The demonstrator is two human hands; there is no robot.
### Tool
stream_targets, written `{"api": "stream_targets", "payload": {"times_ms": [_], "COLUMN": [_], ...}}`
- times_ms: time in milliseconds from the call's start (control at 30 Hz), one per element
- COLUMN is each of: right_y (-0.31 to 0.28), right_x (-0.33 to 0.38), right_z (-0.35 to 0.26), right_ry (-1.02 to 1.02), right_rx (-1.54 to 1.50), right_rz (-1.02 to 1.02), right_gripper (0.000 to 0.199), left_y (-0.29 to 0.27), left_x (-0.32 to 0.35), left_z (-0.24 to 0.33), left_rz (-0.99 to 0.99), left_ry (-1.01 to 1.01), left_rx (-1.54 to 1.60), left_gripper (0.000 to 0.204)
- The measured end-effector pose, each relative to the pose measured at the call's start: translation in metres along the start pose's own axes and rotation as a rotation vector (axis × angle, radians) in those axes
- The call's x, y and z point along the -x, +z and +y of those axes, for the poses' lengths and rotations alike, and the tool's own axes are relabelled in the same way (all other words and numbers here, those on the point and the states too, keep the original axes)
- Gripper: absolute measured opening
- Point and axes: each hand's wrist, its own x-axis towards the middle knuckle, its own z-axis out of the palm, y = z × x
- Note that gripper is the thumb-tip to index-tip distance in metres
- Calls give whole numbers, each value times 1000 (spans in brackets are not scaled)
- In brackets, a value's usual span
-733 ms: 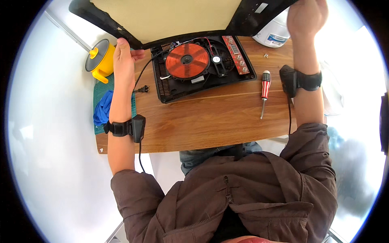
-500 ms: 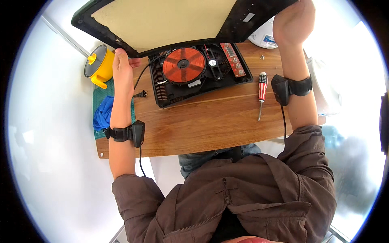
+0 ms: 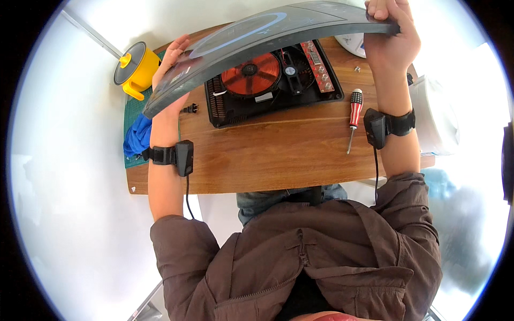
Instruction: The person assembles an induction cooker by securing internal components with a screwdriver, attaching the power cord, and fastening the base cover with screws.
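Note:
Between my two hands hangs the induction cooker's black top cover [image 3: 251, 40], tilted, its outer face with a pale ring showing. At its left end, my left hand [image 3: 174, 60] grips it, partly hidden behind the panel. The fingers of my right hand [image 3: 393, 35] are closed over its right corner. Below the cover lies the opened cooker base [image 3: 230, 113], with a round copper coil [image 3: 250, 77], a fan [image 3: 290, 70] and a red circuit board [image 3: 318, 69]. The cover hides the base's far left part.
A screwdriver [image 3: 354, 109] with a red-and-white handle lies right of the base, and small screws [image 3: 357, 69] lie beyond it. At left are a yellow pot [image 3: 139, 69], a blue cloth [image 3: 138, 138], a green mat [image 3: 130, 119] and a power plug [image 3: 190, 108]. White containers [image 3: 436, 115] stand at right.
The cover has turned over from its pale inner side to its ringed outer face, and its left end has come nearer to me. Both hands have turned with it.

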Motion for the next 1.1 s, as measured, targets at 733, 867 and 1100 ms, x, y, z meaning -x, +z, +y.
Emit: {"api": "stream_targets", "payload": {"times_ms": [733, 867, 1100], "right_y": [-50, -70, -79], "right_x": [62, 78, 114], "right_z": [13, 23, 46], "right_ry": [639, 645, 717], "right_rx": [374, 631, 764], "right_rz": [152, 67, 2], "right_gripper": [51, 58, 60], "left_y": [8, 2, -72], "left_x": [-26, -32, -39], "left_z": [2, -17, -71], "left_rz": [-132, -59, 24], "left_ry": [94, 80, 121], "left_rx": [-107, -280, -506], "left_gripper": [41, 41, 45]}}
